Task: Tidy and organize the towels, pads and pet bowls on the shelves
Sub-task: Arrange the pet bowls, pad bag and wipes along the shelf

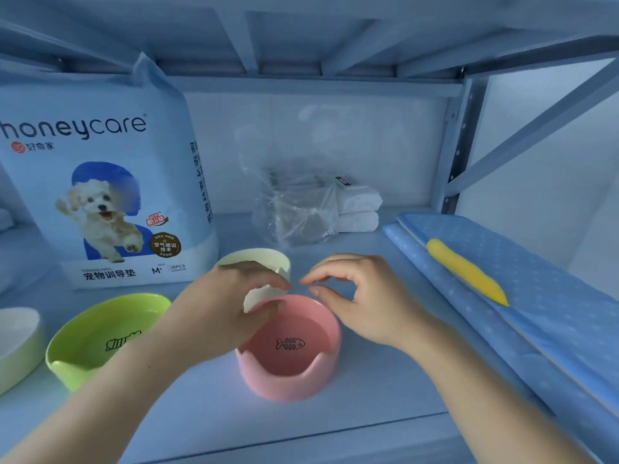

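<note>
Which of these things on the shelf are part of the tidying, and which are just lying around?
Part of the job: pink bowl, green bowl, cream bowl, pale bowl at left edge, pad bag, white folded bundles, blue dotted pad.

Just lying about: yellow item on the blue pad, loose clear wrap by the bundles.

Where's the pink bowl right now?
Head view, shelf centre: the pink bowl stands in front of the cream bowl, right of the green bowl.
</note>
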Available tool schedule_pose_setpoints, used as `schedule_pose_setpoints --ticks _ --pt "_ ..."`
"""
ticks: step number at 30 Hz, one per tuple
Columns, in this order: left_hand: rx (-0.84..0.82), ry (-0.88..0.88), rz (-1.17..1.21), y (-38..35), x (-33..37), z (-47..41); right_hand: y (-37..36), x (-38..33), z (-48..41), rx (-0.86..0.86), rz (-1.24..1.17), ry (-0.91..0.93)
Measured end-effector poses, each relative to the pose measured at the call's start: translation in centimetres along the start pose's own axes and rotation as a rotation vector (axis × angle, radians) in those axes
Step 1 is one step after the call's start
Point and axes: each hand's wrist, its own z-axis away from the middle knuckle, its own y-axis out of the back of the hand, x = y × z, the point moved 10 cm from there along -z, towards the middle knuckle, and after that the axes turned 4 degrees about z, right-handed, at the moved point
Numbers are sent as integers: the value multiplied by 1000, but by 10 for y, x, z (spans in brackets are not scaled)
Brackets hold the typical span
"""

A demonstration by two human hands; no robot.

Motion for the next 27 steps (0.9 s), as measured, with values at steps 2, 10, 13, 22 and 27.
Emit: schedule_pose_setpoints --ticks 2,10,13,22,27 --pt "-12 10 13 0 4 11 0 -3 8 -10 -10 4" --pt "-55 18 146 -6 12 44 -18 -15 35 -108 -124 73" --pt "-84 32 143 -18 13 47 -26 -12 42 -133 -170 68" --pt "23 58 85 -38 27 43 -15 7 61 -110 -166 51" --pt "21 15 282 -53 46 20 8 33 65 -68 -94 -25"
